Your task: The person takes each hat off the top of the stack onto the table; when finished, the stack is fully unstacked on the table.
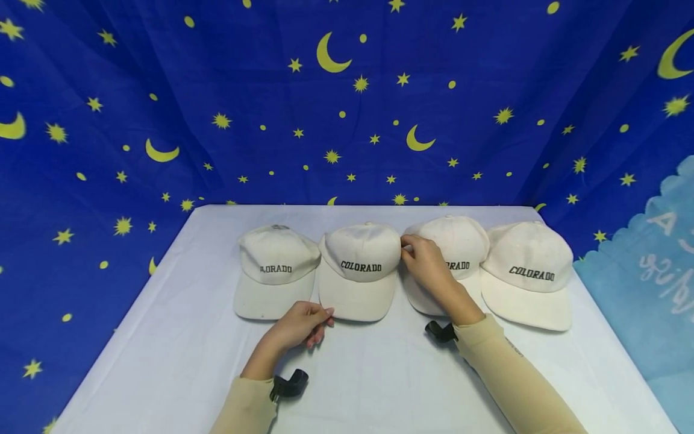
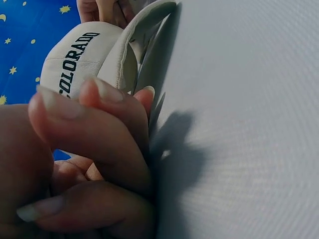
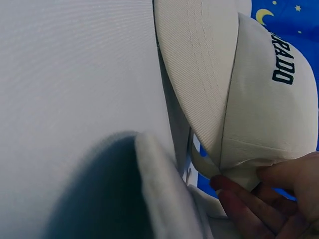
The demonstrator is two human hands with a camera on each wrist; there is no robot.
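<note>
Several cream baseball caps with COLORADO lettering stand in a row, brims toward me. Both hands are at the second cap from the left [image 1: 360, 256]. My left hand [image 1: 300, 325] pinches the left front corner of its brim; in the left wrist view curled fingers [image 2: 99, 134] partly hide this contact. My right hand [image 1: 429, 265] pinches the right side of the same cap between thumb and fingers, and the right wrist view shows the fabric [image 3: 269, 119] puckered there. The right forearm passes over the third cap [image 1: 455, 238], hiding part of its lettering.
Left of the held cap is another cap [image 1: 275, 259], its crown a little dented. At the right end stands one more cap [image 1: 526, 259]. The white table [image 1: 368, 374] backs onto a blue curtain [image 1: 303, 90] with moons and stars.
</note>
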